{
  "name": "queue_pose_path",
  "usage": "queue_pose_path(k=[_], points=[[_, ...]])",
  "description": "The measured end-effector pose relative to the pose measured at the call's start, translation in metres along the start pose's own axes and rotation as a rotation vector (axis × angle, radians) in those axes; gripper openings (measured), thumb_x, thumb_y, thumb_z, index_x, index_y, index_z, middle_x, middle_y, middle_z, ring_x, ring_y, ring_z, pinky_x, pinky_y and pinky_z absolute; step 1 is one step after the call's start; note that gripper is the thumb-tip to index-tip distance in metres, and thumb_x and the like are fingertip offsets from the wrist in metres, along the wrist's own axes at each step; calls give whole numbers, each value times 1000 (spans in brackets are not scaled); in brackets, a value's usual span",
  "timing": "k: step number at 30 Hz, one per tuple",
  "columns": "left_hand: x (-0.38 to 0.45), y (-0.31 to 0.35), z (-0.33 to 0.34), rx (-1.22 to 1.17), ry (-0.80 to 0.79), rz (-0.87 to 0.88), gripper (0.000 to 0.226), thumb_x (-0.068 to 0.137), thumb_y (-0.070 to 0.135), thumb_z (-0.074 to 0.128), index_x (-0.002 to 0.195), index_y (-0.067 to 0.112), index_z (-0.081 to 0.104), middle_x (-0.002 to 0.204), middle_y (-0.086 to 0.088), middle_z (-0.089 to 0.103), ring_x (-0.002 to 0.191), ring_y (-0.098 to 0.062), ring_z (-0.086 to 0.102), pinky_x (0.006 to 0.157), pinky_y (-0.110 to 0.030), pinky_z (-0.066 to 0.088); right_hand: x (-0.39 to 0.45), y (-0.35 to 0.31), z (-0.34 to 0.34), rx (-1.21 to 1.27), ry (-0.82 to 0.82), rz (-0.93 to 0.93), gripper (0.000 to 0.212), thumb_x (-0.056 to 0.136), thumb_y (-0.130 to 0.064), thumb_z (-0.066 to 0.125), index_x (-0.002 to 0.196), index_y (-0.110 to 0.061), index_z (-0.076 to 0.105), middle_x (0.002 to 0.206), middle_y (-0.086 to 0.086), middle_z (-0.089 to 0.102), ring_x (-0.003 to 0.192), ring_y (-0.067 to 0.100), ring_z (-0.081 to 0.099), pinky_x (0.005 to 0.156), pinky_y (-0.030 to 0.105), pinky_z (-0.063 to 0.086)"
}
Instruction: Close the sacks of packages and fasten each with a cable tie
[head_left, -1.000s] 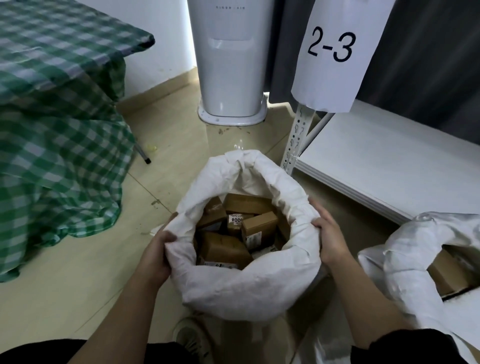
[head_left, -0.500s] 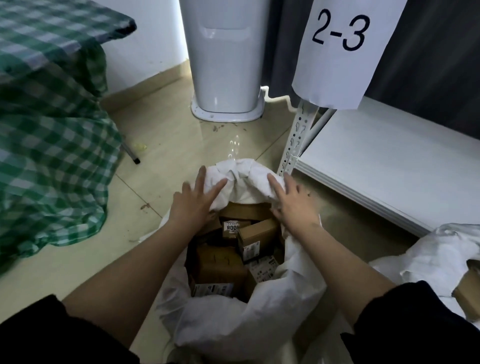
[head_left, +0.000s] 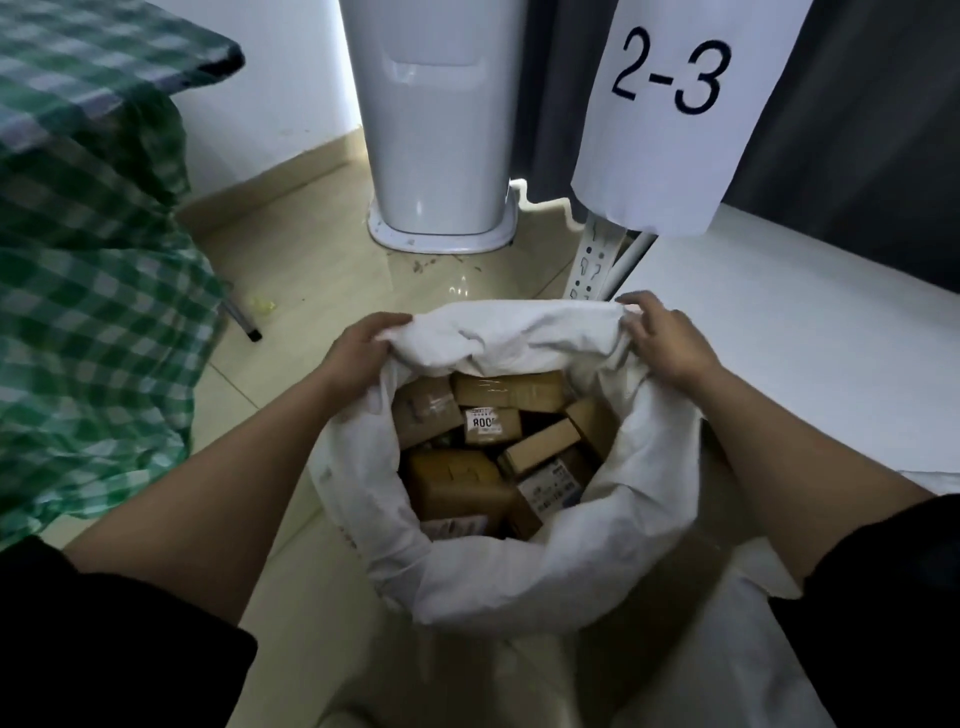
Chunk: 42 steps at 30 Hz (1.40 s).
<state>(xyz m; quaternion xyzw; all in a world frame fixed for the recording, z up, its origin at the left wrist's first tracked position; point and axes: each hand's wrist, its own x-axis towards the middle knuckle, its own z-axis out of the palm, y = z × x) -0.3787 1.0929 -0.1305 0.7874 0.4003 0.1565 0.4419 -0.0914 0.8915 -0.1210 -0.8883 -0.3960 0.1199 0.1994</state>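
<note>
tiled floor (head_left: 322, 270), sack (head_left: 519, 338) rim between gripping hands (head_left: 358, 348)

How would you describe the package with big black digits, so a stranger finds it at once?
Look into the open white sack on the floor, held by both hands. Among the brown packages, near the far side, lies the small labelled package. Only its white label shows large black digits.

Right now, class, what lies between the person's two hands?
In the head view, the sack's bunched far rim stretches from left hand to right hand, both gripping it; below it, brown boxes show inside.
</note>
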Motion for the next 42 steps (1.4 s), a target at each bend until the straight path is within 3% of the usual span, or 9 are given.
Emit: queue_pose_path(k=[4,8,12,16,18,21,26,30,42], points=[[-12,-3,5,439,12,-47,52,93,16,48,143,25,38,146,-11,38,126,-30,44,100,-40,40,-29,-12,11,-323,16,-38,52,99,-33,42,148,-25,25,141,13,44,126,34,42,98,47,35],[-71,22,28,713,60,384,48,88,34,48,133,17,51,132,-12,53,110,-32,56,89,-40,45,-80,-37,12,-204,127,-116,43,95,-25,47,138,-20,39,134,10,49,117,27,49,95,44,41],[-129,6,48,1010,-525,539,79,77,72,31,143,30,33,141,-1,46,128,-21,43,112,-44,17,-127,-52,22,-558,-448,-480,55,88,-25,50,142,-26,39,143,1,45,137,19,33,113,43,19],[-162,-19,56,1306,-582,391,87,79,59,57,149,22,20,142,-6,44,132,-28,36,115,-53,0,-147,-37,34,-975,-567,-482,68,96,-20,46,153,-23,11,156,6,29,147,26,12,116,56,-1],[-168,-15,60,1287,-522,312,72,82,46,61,143,20,32,135,-6,52,128,-28,40,113,-56,-4,-150,-28,39,-1046,-533,-427,63,99,-18,42,153,-24,11,154,9,31,146,32,13,111,65,-1],[-169,-11,60,1209,-521,222,50,86,43,55,133,28,43,130,1,57,124,-27,42,109,-58,12,-150,-18,37,-1115,-502,-297,51,96,-15,47,145,-23,34,146,13,36,139,34,22,106,73,7],[-168,9,57,955,-420,118,39,85,46,55,119,33,43,122,7,58,119,-26,41,101,-56,25,-137,-4,9,-1102,-401,-205,44,95,-18,48,139,-22,46,143,11,39,138,33,21,104,60,31],[-182,15,75,1016,-359,161,45,85,52,54,124,33,42,123,5,59,120,-26,43,104,-55,23,-133,-5,5,-1059,-391,-151,43,96,-19,47,139,-18,45,142,11,39,134,31,27,102,46,38],[-198,15,77,1009,-615,187,58,83,65,46,128,27,45,125,-1,54,115,-23,47,108,-48,22,-154,-17,5,-1073,-548,-221,42,97,-20,48,139,-17,46,141,8,41,131,27,34,101,40,35]])
